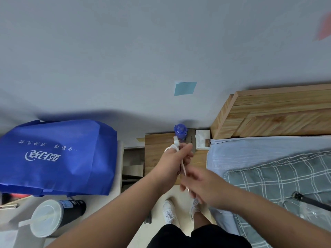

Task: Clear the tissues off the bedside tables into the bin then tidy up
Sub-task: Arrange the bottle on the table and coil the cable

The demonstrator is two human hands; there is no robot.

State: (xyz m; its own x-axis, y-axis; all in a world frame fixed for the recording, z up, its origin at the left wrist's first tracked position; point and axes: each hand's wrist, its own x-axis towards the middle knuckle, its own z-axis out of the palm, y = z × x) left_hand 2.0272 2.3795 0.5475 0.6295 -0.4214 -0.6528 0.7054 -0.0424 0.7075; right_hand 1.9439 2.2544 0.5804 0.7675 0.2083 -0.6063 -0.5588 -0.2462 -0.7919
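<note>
I stand over a wooden bedside table [155, 153] between a desk and the bed. My left hand [174, 159] grips a coiled white charging cable [176, 144], its plug end sticking up above my fingers. One strand runs down to my right hand [198, 183], which pinches the cable lower down in front of the table. A white tissue pack [202, 139] lies at the table's back right corner, against the headboard. A blue bottle [180, 132] stands at the back edge, partly hidden by my left hand.
A large blue fabric bag [59, 156] sits on the desk at left, with a black cup with a white lid and straw [53, 217] in front of it. The bed with a grey checked pillow [279, 178] and wooden headboard [268, 115] fills the right.
</note>
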